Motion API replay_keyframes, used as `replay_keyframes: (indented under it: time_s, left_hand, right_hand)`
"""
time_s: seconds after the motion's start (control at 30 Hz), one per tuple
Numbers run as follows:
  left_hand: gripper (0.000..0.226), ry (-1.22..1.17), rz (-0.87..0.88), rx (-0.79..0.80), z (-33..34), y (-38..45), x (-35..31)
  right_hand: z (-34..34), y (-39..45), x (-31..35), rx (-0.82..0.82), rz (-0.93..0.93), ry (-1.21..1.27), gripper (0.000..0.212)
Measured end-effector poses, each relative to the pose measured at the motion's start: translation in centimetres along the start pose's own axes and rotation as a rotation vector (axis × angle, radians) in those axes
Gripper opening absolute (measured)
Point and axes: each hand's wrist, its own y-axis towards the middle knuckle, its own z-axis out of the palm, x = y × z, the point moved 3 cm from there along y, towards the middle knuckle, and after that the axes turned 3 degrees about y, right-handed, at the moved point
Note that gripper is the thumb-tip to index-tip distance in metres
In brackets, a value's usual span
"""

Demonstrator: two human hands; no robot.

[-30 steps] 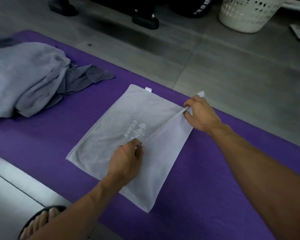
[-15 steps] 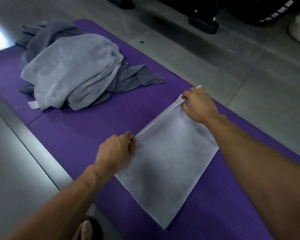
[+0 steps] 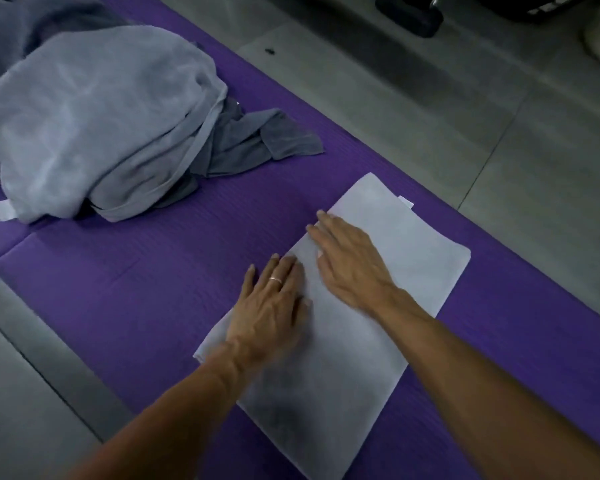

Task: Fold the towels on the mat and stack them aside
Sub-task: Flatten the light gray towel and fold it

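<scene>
Head view, looking down: pale grey rectangular towel [image 3: 378,306] folded flat, centre to lower right of frame, lying on long purple ribbed foam mat [image 3: 136,289]. Small white label [image 3: 406,201] poking out at the far edge. Left hand [image 3: 269,310] flat at the near-left edge of the fold, fingers straight and spread, thin ring visible, pressing down, gripping nothing. Right hand [image 3: 347,261] just beside it and further up the frame, likewise flat with fingers extended over the same folded edge, holding nothing. Both palms on the cloth, apparently smoothing the crease.

Upper left of frame: loose heap of light grey towels [image 3: 94,123], unfolded, with a darker grey crumpled cloth [image 3: 257,140] trailing out to its right, well apart from the folded piece. Grey tiled floor [image 3: 430,116] beyond the mat.

Progress, judged from the layout: one towel folded at least once, perhaps needing another fold. No finished stack visible anywhere. Heap untouched, so most of the job left, including setting this one aside.
</scene>
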Motion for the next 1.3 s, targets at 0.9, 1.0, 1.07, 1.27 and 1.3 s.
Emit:
replay_keyframes:
  time_s: [0.9,1.0,1.07,1.27,1.3]
  left_hand:
    - [0.086,0.171,0.016,0.019,4.4,0.3,-5.8]
    - [0.076,0.177,0.202,0.026,4.9,-1.1,-7.6]
    - [0.074,0.169,0.311,0.03,6.0,-2.5,-9.2]
    - [0.082,0.219,0.361,0.08,7.6,-5.5,-11.6]
    - [0.079,0.224,0.385,0.077,7.6,-5.9,-11.6]
  right_hand:
    - [-1.7,-8.6,-15.2,0.059,0.586,-0.079,0.063]
    - [-2.9,-8.2,-15.6,-0.049,0.643,-0.018,0.058]
    - [-3.9,-8.1,-15.6,-0.116,0.673,-0.032,0.048]
    - [-5.9,-11.0,-17.6,-0.092,0.902,0.337,0.043]
    - [-6.3,-12.5,-17.6,-0.101,0.923,0.343,0.042]
